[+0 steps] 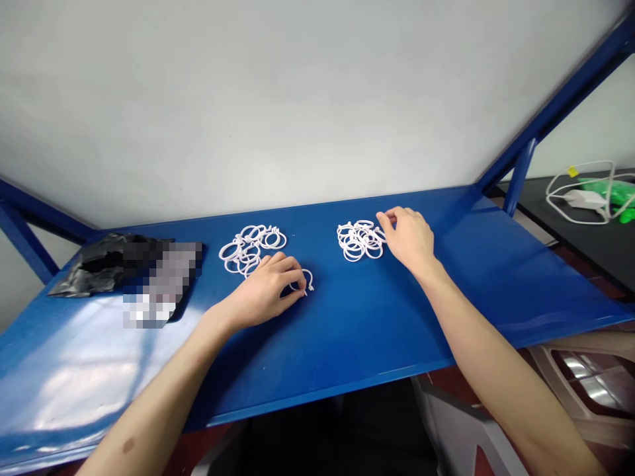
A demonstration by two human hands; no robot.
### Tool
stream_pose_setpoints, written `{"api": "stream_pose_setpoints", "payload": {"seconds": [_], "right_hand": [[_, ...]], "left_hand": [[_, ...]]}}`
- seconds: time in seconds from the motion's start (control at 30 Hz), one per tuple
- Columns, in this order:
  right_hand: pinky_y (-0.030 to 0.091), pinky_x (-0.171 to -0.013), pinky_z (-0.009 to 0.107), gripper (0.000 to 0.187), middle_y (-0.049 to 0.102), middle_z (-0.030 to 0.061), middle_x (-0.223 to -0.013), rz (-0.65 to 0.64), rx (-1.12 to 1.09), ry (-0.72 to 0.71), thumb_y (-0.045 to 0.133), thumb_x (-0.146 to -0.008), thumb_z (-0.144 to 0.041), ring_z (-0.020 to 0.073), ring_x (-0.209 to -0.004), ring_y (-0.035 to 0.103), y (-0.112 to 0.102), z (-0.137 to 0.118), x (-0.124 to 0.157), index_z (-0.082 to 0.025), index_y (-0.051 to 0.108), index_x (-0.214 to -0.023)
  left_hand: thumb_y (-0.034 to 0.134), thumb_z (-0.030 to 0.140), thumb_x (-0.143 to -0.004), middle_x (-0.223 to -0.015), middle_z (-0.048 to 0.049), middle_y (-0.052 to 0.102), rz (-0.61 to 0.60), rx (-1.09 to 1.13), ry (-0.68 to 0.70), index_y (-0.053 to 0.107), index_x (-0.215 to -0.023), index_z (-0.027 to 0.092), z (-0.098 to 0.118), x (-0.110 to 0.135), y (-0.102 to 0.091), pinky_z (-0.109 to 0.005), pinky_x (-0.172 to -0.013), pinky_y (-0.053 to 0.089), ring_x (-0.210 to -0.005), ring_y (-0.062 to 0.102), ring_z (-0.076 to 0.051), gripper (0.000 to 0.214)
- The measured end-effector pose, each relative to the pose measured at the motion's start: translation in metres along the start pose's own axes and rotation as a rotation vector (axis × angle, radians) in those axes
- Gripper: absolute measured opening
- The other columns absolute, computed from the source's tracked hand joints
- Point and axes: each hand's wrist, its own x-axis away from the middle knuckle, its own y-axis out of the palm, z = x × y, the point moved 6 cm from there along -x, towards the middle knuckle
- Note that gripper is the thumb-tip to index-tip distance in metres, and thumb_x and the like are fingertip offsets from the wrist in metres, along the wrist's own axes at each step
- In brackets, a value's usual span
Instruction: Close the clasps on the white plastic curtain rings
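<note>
My left hand [274,288] is low over the blue table, thumb and forefinger pinched on a single white looped cable tie [311,280]. Just behind that hand lies a loose pile of white looped cable ties [240,251], its front part hidden by my fingers. A second pile of the same white cable ties [360,240] sits further right. At its right edge hovers my right hand [409,237], fingers loosely bent and thumb apart, with nothing visible in them; whether a fingertip touches a loop I cannot tell.
The blue table [347,344] backs onto a pale wall. A black plastic bag [99,264] and a blurred-out flat item [171,277] lie at the left. Blue frame bars rise at both ends. On a dark surface at right are a white cable [578,221] and a green bag [618,193].
</note>
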Motion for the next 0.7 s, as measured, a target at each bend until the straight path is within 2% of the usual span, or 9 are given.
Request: {"api": "stream_pose_setpoints", "payload": {"seconds": [0.07,0.13,0.23,0.3,0.37,0.5,0.6,0.7], "right_hand": [[0.050,-0.082,0.040,0.032,0.072,0.0120,-0.102,0.085,-0.089,-0.153,0.050,-0.102,-0.042,0.0302,-0.103,0.062,-0.006,-0.019,0.009,-0.019,0.071,-0.103],[0.052,-0.086,0.041,0.027,0.072,0.0106,-0.103,0.085,-0.227,-0.345,0.052,-0.102,-0.040,0.0279,-0.103,0.062,-0.006,-0.042,0.024,-0.020,0.070,-0.107],[0.055,-0.086,0.039,0.026,0.072,0.0083,-0.110,-0.095,-0.432,-0.592,0.054,-0.103,-0.040,0.0224,-0.096,0.067,0.004,-0.074,0.052,-0.021,0.068,-0.114],[0.057,-0.082,0.036,0.027,0.071,0.0077,-0.119,-0.252,-0.506,-0.676,0.055,-0.103,-0.040,0.0195,-0.093,0.069,0.013,-0.088,0.069,-0.022,0.065,-0.121],[0.059,-0.081,0.035,0.025,0.071,0.0076,-0.122,-0.325,-0.541,-0.715,0.054,-0.104,-0.035,0.0191,-0.095,0.071,0.019,-0.096,0.080,-0.022,0.063,-0.123],[0.059,-0.083,0.033,0.021,0.076,0.0050,-0.112,-0.311,-0.635,-0.657,0.051,-0.105,-0.026,0.0182,-0.095,0.074,0.022,-0.098,0.084,-0.023,0.062,-0.123],[0.059,-0.078,0.030,0.015,0.077,0.0031,-0.100,-0.285,-0.683,-0.614,0.054,-0.104,-0.026,0.0169,-0.087,0.074,0.024,-0.096,0.082,-0.023,0.063,-0.115],[0.057,-0.074,0.029,0.012,0.075,0.0035,-0.093,-0.255,-0.655,-0.668,0.054,-0.104,-0.027,0.0165,-0.082,0.071,0.025,-0.098,0.085,-0.021,0.065,-0.103]], "left_hand": [[0.054,0.029,-0.098,-0.097,-0.0056,0.068,0.018,0.037,-0.006,0.069,-0.093,0.024,0.000,-0.002,0.002,-0.038,-0.087,0.047,-0.096,0.057,-0.023,0.016],[0.051,0.030,-0.099,-0.097,-0.0051,0.068,0.042,0.131,-0.042,0.066,-0.096,0.023,0.000,-0.002,0.002,-0.035,-0.083,0.050,-0.093,0.061,-0.021,0.017],[0.050,0.034,-0.100,-0.094,-0.0029,0.070,0.082,0.314,-0.135,0.061,-0.102,0.023,0.000,-0.002,0.000,-0.029,-0.074,0.051,-0.083,0.065,-0.017,0.016],[0.050,0.036,-0.101,-0.090,-0.0013,0.071,0.113,0.444,-0.179,0.058,-0.104,0.023,0.000,-0.001,-0.002,-0.028,-0.072,0.051,-0.080,0.066,-0.015,0.016],[0.049,0.037,-0.102,-0.087,-0.0013,0.071,0.160,0.580,-0.187,0.056,-0.106,0.022,0.000,-0.002,-0.003,-0.028,-0.074,0.052,-0.080,0.067,-0.015,0.017],[0.049,0.037,-0.102,-0.084,-0.0018,0.069,0.260,0.722,-0.198,0.056,-0.106,0.020,-0.006,-0.003,0.000,-0.028,-0.074,0.054,-0.077,0.066,-0.014,0.019],[0.053,0.038,-0.100,-0.085,-0.0018,0.071,0.321,0.701,-0.244,0.060,-0.104,0.020,-0.009,-0.003,0.005,-0.027,-0.072,0.055,-0.075,0.066,-0.013,0.020],[0.055,0.035,-0.098,-0.086,-0.0016,0.073,0.368,0.607,-0.278,0.065,-0.099,0.020,-0.005,-0.003,0.009,-0.026,-0.069,0.054,-0.072,0.067,-0.013,0.017]]}}
